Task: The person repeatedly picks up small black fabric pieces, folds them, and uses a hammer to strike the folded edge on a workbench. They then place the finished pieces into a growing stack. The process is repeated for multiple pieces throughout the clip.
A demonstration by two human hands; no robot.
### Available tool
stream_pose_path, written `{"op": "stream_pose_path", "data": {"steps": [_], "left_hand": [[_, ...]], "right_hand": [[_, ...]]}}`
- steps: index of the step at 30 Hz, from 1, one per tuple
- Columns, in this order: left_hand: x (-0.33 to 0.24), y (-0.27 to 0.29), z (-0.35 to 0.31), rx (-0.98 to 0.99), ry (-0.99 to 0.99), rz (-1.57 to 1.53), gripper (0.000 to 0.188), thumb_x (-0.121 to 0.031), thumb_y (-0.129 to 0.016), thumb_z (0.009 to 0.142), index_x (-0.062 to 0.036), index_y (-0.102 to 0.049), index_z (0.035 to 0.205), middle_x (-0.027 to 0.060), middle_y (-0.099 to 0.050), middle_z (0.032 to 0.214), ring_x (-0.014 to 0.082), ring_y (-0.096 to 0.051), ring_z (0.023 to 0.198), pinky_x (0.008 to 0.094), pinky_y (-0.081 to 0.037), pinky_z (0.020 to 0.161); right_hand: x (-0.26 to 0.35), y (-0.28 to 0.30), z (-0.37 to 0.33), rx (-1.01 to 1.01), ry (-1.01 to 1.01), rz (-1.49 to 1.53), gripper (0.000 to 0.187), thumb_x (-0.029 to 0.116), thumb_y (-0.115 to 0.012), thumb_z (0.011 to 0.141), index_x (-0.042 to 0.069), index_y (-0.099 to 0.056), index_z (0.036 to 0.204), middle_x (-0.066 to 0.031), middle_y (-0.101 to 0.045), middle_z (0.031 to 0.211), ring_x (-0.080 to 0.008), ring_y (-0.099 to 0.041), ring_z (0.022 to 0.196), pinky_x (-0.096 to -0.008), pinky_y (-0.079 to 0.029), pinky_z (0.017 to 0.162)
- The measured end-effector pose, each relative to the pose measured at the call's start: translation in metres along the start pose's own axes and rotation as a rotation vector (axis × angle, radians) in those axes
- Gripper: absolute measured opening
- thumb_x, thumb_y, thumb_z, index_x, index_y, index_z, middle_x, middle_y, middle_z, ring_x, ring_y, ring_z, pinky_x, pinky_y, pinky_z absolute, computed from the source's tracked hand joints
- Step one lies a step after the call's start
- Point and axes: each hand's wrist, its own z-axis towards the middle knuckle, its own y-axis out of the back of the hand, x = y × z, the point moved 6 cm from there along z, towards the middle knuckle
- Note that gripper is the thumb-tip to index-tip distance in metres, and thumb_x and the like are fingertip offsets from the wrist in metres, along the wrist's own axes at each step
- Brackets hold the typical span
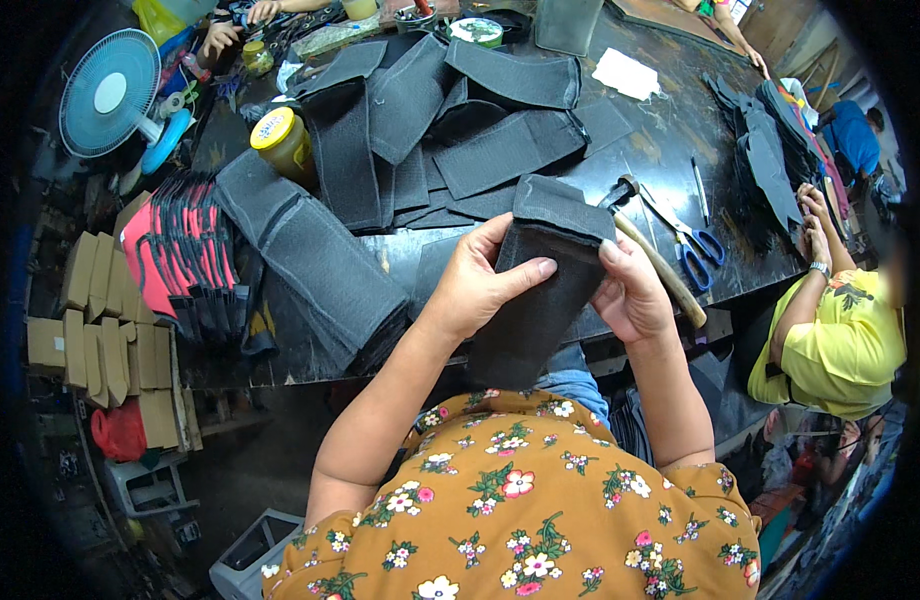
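Between my two hands is a long black fabric piece [540, 300] with its far end folded over, held just above the table's near edge. My left hand [485, 275] grips its left side, thumb lying on top below the fold. At the right edge of the fold, my right hand [635, 280] pinches the piece between thumb and fingers. A neat stack of similar black pieces [330, 280] lies to the left of my left hand. Farther off, a loose pile of black pieces [500, 150] covers the middle of the table.
Right of my hands lie a hammer [660, 265], blue-handled scissors [698, 255] and a pen [700, 190]. A yellow-lidded jar [283, 143] stands by the pile. Red-and-black pieces [185, 250] and a blue fan [110, 95] are at left. A person in yellow [845, 340] sits at right.
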Motion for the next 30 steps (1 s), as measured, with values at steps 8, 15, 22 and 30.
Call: {"op": "stream_pose_path", "data": {"steps": [8,15,22,30], "left_hand": [[-0.013,-0.003,-0.011,0.075,-0.099,0.099,0.034,-0.009,-0.087,0.091,-0.0004,-0.073,0.122,0.0044,-0.078,0.115,0.0090,-0.070,0.105,0.0282,-0.057,0.095],[-0.006,-0.002,-0.009,0.064,0.078,0.021,0.032,-0.008,-0.088,0.089,-0.0014,-0.077,0.118,0.0054,-0.080,0.113,0.0116,-0.073,0.104,0.0310,-0.058,0.099],[-0.006,0.011,-0.021,0.030,0.033,0.054,0.030,-0.005,-0.087,0.090,-0.0023,-0.078,0.118,0.0056,-0.080,0.113,0.0122,-0.073,0.104,0.0315,-0.057,0.099],[0.001,0.018,-0.026,-0.090,-0.095,-0.015,0.023,-0.005,-0.077,0.098,0.0002,-0.074,0.120,0.0043,-0.077,0.115,0.0092,-0.069,0.104,0.0296,-0.058,0.096]], "right_hand": [[0.000,-0.016,-0.005,-0.023,-0.020,-0.177,0.048,0.008,-0.084,0.092,-0.002,-0.065,0.135,-0.0097,-0.075,0.125,-0.0165,-0.071,0.113,-0.0333,-0.055,0.101],[0.005,-0.023,-0.013,0.021,0.041,-0.288,0.047,0.007,-0.088,0.088,0.001,-0.069,0.130,-0.0069,-0.077,0.120,-0.0145,-0.072,0.108,-0.0333,-0.056,0.101],[-0.009,-0.026,-0.009,0.062,0.052,-0.258,0.041,0.010,-0.085,0.092,0.001,-0.070,0.129,-0.0050,-0.077,0.122,-0.0128,-0.071,0.109,-0.0317,-0.054,0.101],[-0.017,-0.027,0.001,0.054,0.157,-0.320,0.031,0.009,-0.080,0.097,0.002,-0.073,0.126,-0.0034,-0.077,0.120,-0.0109,-0.069,0.109,-0.0310,-0.052,0.102]]}}
